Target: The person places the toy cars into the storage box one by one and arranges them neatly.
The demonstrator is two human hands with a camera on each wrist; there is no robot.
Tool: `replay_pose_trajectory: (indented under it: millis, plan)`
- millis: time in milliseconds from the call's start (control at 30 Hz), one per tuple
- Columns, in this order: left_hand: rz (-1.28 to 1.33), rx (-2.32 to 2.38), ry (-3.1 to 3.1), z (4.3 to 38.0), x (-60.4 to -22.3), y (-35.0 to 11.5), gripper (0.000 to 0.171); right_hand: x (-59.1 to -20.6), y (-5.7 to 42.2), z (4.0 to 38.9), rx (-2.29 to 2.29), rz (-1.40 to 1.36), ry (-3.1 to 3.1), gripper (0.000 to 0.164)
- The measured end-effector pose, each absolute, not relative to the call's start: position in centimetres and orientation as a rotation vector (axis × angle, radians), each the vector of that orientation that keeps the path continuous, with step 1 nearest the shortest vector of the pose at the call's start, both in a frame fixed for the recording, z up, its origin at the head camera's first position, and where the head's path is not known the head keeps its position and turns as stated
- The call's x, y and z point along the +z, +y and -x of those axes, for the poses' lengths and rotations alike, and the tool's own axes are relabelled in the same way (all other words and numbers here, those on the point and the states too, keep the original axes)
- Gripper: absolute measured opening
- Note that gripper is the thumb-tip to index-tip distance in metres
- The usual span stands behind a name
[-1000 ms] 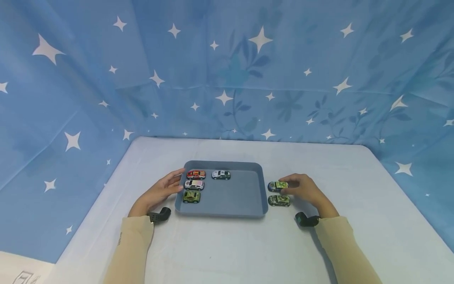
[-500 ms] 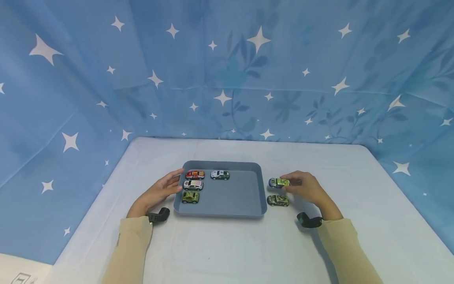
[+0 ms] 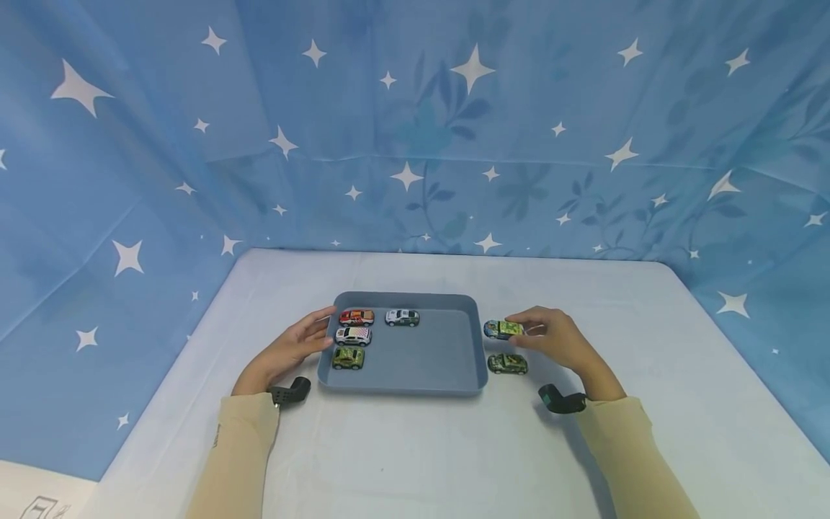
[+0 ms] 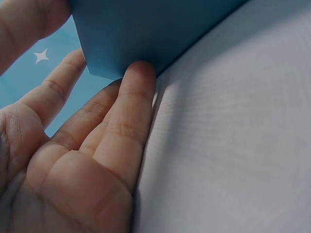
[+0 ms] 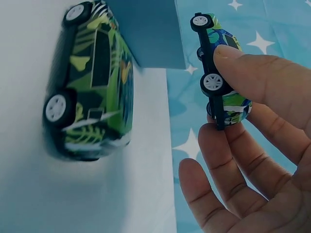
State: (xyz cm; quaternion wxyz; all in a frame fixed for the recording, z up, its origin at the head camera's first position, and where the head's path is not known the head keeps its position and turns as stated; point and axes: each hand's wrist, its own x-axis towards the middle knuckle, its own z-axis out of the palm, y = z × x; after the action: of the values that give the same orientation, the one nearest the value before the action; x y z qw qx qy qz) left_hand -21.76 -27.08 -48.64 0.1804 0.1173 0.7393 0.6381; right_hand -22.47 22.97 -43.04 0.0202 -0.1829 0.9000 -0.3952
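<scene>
My right hand [image 3: 558, 340] pinches a blue, green and yellow toy car [image 3: 501, 329] between thumb and fingers, just off the tray's right side. In the right wrist view that toy car [image 5: 226, 73] hangs tilted above the table, its black underside and white wheels showing. Below it on the table stands a green camouflage toy car [image 3: 508, 363]. At the left side of the blue-grey tray [image 3: 421, 357], my left hand [image 3: 292, 353] rests with extended fingers against the outer wall. The left wrist view shows those fingertips [image 4: 139, 73] touching the tray wall.
Inside the tray, a red-orange toy car [image 3: 357, 318], a white one [image 3: 353, 336] and a green one [image 3: 348, 358] line the left side. A white and green toy car [image 3: 402, 317] stands near the back wall. Behind the white table [image 3: 402, 454] hangs a blue star-patterned cloth [image 3: 415, 130].
The right hand has raised the blue, green and yellow toy car off the table and shifted it slightly back and left towards the tray. The left hand stays at the tray's side.
</scene>
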Motion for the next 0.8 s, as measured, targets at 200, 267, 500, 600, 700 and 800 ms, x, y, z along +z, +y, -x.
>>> replay_pose_trajectory:
  millis: [200,267,500,600,700,800]
  plan:
    - [-0.330,1.804,2.086,21.8,-48.5,-27.0,0.077,-42.9,22.5,22.5,-1.239,0.584,2.772,0.034]
    - [-0.335,1.805,2.085,21.8,-48.5,-27.0,0.077,-42.8,22.4,22.5,-1.243,0.590,2.767,0.034]
    - [-0.336,1.798,2.085,21.8,-48.5,-27.0,0.077,-42.6,21.8,22.4,-1.244,0.611,2.763,0.034]
    - [-0.332,1.792,2.091,21.8,-48.4,-27.1,0.078,-42.5,21.5,22.4,-1.248,0.633,2.759,0.034]
    - [-0.322,1.789,2.094,21.8,-48.4,-27.1,0.078,-42.6,21.1,22.4,-1.252,0.648,2.757,0.033]
    - [-0.316,1.784,2.095,21.8,-48.4,-27.1,0.078,-42.7,20.8,22.4,-1.255,0.643,2.751,0.033]
